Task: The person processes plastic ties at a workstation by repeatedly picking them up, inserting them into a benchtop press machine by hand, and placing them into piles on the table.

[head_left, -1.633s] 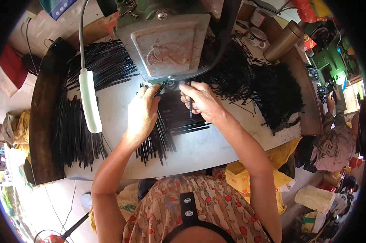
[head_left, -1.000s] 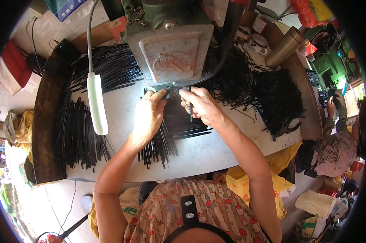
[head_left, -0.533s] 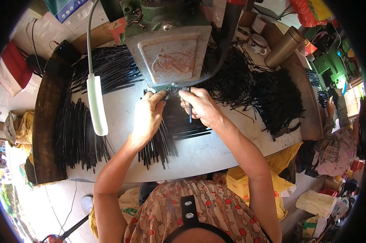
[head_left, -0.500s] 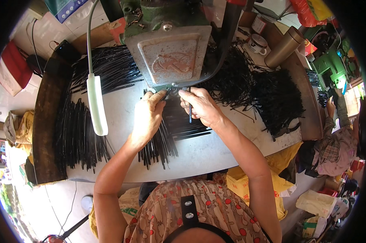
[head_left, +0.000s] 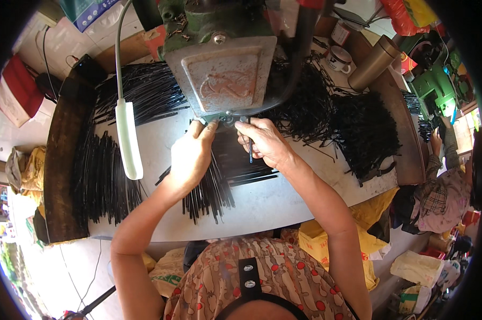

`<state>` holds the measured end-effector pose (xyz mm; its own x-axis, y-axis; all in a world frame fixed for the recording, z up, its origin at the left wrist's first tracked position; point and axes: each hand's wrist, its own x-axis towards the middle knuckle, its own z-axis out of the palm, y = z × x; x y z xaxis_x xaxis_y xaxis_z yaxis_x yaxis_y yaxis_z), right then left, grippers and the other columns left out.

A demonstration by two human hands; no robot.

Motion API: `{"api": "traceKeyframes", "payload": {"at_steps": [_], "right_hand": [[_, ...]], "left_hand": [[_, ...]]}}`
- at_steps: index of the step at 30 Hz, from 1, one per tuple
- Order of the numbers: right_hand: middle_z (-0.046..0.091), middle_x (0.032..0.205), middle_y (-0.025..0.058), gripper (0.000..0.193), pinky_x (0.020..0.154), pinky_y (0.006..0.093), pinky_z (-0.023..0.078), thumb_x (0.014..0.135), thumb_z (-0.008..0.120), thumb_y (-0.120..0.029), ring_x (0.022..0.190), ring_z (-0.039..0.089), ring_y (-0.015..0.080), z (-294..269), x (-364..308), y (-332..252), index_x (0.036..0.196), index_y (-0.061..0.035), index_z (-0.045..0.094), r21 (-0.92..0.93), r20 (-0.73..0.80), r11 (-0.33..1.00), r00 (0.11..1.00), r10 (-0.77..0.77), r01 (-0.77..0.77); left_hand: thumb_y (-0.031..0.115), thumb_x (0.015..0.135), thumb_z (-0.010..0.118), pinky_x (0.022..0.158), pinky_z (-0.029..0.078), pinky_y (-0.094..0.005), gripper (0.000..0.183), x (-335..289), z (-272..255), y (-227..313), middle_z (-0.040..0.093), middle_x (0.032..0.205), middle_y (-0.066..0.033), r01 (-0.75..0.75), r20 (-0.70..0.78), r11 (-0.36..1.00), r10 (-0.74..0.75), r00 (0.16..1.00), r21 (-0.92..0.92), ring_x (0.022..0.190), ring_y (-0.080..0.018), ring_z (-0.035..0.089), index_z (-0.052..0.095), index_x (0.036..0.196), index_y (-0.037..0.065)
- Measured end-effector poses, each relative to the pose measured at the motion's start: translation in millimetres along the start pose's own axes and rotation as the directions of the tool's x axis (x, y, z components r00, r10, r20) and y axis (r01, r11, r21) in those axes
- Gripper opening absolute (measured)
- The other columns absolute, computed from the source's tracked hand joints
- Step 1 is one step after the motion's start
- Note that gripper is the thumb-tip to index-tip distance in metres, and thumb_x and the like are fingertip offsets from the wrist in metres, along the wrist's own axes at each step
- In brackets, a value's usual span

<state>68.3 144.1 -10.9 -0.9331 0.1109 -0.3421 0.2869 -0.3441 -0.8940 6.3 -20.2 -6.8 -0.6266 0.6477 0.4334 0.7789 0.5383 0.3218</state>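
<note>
Both of my hands are raised to the foot of a green and grey machine head [head_left: 225, 80]. My left hand [head_left: 192, 154] is closed in a pinch just left of the machine's lower tip. A thin black strip [head_left: 163, 176] sticks out past its wrist, seemingly held in it, though the palm hides most of its length. On the other side of the tip, my right hand [head_left: 267, 141] is pinched round a narrow dark strip [head_left: 250, 152] that hangs down from the fingers. Below them fans a bundle of black strips [head_left: 206, 194] on the pale table [head_left: 262, 210].
More black strips [head_left: 105, 176] lie at the left, with tangled piles [head_left: 366, 133] at the right. A white lamp [head_left: 128, 141] hangs beside my left arm. A mug [head_left: 338, 58] and a gold flask [head_left: 374, 62] stand far right. Another person [head_left: 443, 200] sits beyond the right edge.
My left hand has shifted slightly left, and its elbow has swung outward. A strip now shows beyond the left wrist. The right hand has barely moved.
</note>
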Motion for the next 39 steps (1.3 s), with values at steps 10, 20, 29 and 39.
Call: {"api": "traceKeyframes", "payload": {"at_steps": [10,20,29,39], "right_hand": [[0.054,0.069,0.0028,0.017,0.040,0.0170,0.040,0.084,0.054,-0.019,0.048,0.050,0.0059,15.9,-6.8,-2.2,0.080,-0.0028,0.053,-0.006,0.064,1.000,0.998,0.020,-0.020],[0.059,0.079,0.0111,0.013,0.058,0.0262,0.053,0.084,0.052,-0.010,0.071,0.062,0.0196,-5.2,-14.5,0.8,0.087,0.0026,0.054,0.194,0.190,0.981,0.980,-0.063,0.025],[0.059,0.087,0.0126,0.010,0.073,0.0353,0.052,0.083,0.052,-0.007,0.084,0.060,0.0271,-35.2,1.8,3.2,0.087,0.0011,0.056,0.447,-0.179,0.875,0.977,-0.114,0.184],[0.058,0.090,0.0153,0.015,0.075,0.0359,0.051,0.085,0.049,-0.009,0.084,0.060,0.0282,-30.3,6.1,1.8,0.092,0.0039,0.053,0.463,-0.154,0.856,0.972,-0.177,0.230]], "left_hand": [[0.020,0.086,0.051,0.041,0.044,-0.0215,0.018,-21.5,-34.0,7.7,0.057,0.068,-0.0073,0.835,0.817,0.033,-0.192,0.544,-0.549,0.049,-0.0123,0.054,0.049,0.079,0.004],[0.008,0.076,0.060,0.060,0.043,-0.0306,0.018,-29.6,-25.8,19.8,0.054,0.083,-0.0131,0.138,0.217,0.920,-0.060,0.974,-0.366,0.069,-0.0235,0.053,0.049,0.088,0.000],[0.023,0.081,0.058,0.047,0.039,-0.0210,0.023,-10.7,-0.5,24.5,0.058,0.068,-0.0052,0.705,0.723,-0.185,-0.300,0.623,-0.685,0.053,-0.0112,0.051,0.056,0.086,0.000],[0.016,0.080,0.058,0.044,0.035,-0.0239,0.018,19.2,18.5,0.3,0.056,0.061,-0.0078,0.488,0.639,-0.418,-0.415,0.648,-0.766,0.048,-0.0134,0.048,0.053,0.081,-0.001]]}}
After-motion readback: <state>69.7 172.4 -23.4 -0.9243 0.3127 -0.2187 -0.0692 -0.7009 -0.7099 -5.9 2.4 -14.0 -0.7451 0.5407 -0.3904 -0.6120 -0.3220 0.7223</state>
